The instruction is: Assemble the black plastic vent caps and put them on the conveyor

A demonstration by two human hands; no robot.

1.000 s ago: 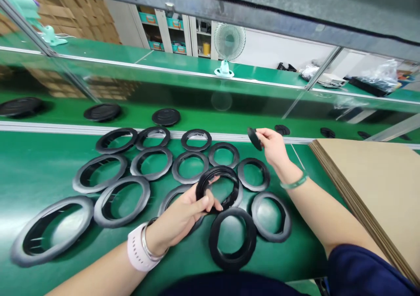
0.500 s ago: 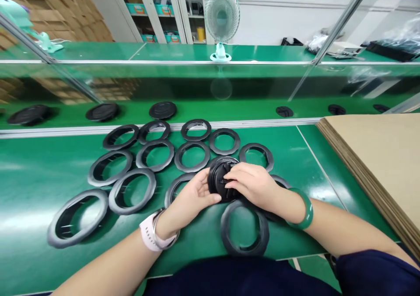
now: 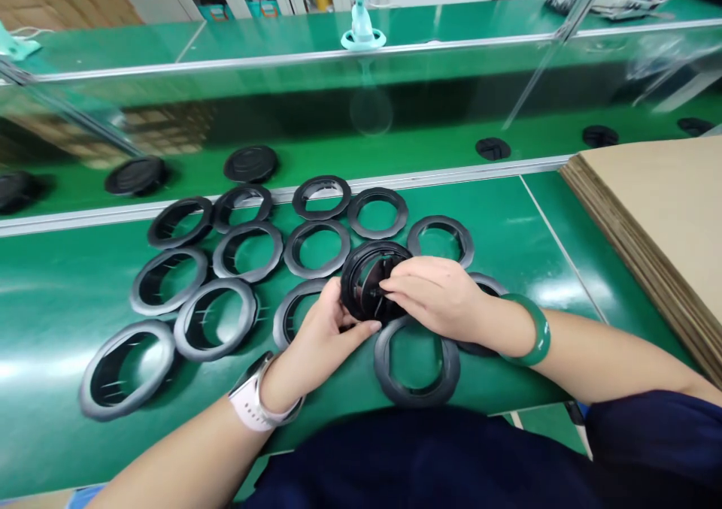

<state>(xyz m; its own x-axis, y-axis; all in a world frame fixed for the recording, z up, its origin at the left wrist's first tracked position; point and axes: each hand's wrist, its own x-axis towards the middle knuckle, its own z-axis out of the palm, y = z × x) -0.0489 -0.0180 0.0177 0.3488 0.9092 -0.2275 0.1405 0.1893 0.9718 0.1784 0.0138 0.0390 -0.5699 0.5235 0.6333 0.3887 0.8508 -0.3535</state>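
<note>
Near the middle of the green table, my left hand (image 3: 332,325) grips a black ring (image 3: 353,268) by its lower left side, thumb toward me. My right hand (image 3: 437,295) pinches a black slatted disc piece (image 3: 374,280) at the ring's opening. That piece sits tilted within the ring; its far side is partly hidden by my fingers. Right below my hands lies another loose black ring (image 3: 383,370). Several more rings, such as one at the left front (image 3: 90,389), rest flat on the table around my hands.
A green belt (image 3: 327,152) beyond the metal rail carries black round parts, among them a disc (image 3: 251,164) and a smaller piece (image 3: 492,148). Stacked cardboard sheets (image 3: 648,186) lie at the right. Behind the glass stands a mint-green fan (image 3: 362,24).
The slatted disc piece has turned from lying nearly level with the ring to a tilt, opening a gap beside it. The camera view has dipped, and the belt parts shifted in view.
</note>
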